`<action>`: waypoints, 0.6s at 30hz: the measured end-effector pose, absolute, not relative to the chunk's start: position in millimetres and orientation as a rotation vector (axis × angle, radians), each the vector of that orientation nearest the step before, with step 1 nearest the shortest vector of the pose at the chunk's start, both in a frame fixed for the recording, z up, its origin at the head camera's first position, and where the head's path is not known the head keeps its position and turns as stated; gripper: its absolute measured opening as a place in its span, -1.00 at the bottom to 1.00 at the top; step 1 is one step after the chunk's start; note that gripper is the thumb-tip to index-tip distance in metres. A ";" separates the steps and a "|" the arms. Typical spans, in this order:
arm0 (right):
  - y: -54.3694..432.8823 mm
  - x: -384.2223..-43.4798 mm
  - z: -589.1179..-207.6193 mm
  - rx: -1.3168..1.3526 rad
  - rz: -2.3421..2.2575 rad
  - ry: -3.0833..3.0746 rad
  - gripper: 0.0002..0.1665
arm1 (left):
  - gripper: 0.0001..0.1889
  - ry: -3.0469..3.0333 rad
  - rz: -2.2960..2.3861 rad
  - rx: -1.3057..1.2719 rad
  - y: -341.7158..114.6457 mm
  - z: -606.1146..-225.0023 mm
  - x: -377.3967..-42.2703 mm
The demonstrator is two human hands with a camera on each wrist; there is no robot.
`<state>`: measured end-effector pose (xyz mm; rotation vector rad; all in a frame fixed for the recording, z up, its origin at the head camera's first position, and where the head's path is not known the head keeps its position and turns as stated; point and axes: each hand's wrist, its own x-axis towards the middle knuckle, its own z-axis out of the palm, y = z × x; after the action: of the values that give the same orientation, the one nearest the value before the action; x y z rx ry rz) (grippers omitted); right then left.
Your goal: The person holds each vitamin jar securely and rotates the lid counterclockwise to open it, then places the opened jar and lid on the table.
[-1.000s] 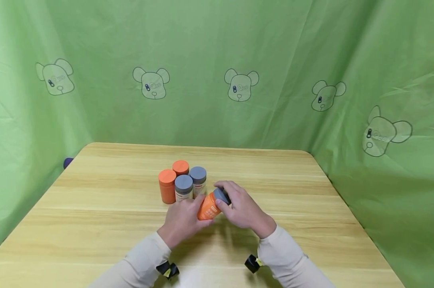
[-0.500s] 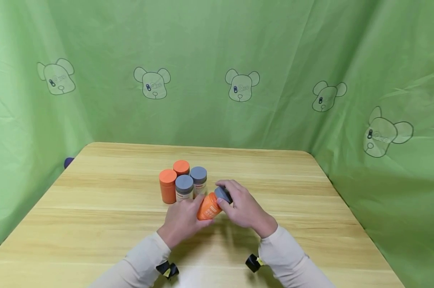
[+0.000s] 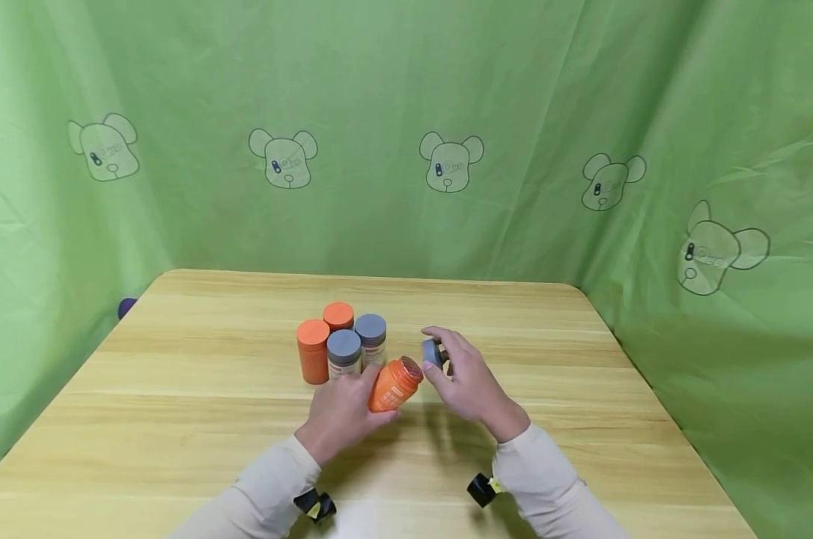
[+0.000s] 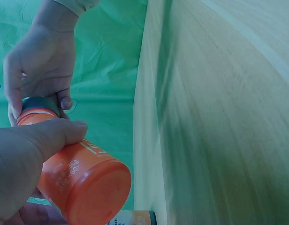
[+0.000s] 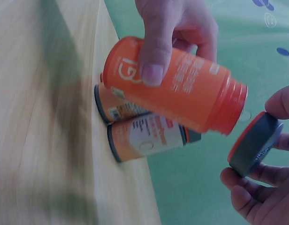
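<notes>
1. My bottle, orange with pale lettering, is held in the air over the near-middle part of the table, between my two hands. It leans over, its uncovered mouth pointing up and toward my right.
2. My left hand has a firm grasp round the bottle's body; the thumb presses on the side, as the right wrist view shows plainly.
3. The cap, dark grey with an orange-red rim, is off the neck, just beside the mouth and apart from it.
4. My right hand pinches the cap at its edge, thumb on one side and fingers on the other.
5. Just beyond my left hand, four jars stand upright in a close cluster: two orange with orange tops, one nearer and one farther, and to their right two with grey lids, one nearer and one farther. Whether the bottle or my left hand touches the nearer grey-lidded one, I cannot tell.
6. My sleeves are pale, and a small black device sits at each wrist.
7. The table has light wood grain and rounded far corners.
8. Round it hangs a green curtain printed with outlined bear heads.
9. A small purple thing shows past the table's left edge, too little of it to name.
</notes>
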<state>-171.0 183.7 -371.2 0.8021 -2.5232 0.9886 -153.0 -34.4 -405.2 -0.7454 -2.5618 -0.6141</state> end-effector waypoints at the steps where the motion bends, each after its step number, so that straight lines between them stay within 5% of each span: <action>1: 185.7 -172.3 -372.9 0.797 0.988 -2.512 -0.46 | -0.37 -2.560 -0.621 -0.744 -34.0 -405.5 -153.3; 18: 216.4 -189.9 -399.4 0.578 0.991 -2.605 -0.59 | -0.39 -2.493 -0.622 -0.720 -21.3 -413.3 -161.2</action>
<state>-189.9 216.4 -399.4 0.5777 -2.6050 0.9910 -161.2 -21.3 -413.3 -0.7201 -2.4931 -0.6215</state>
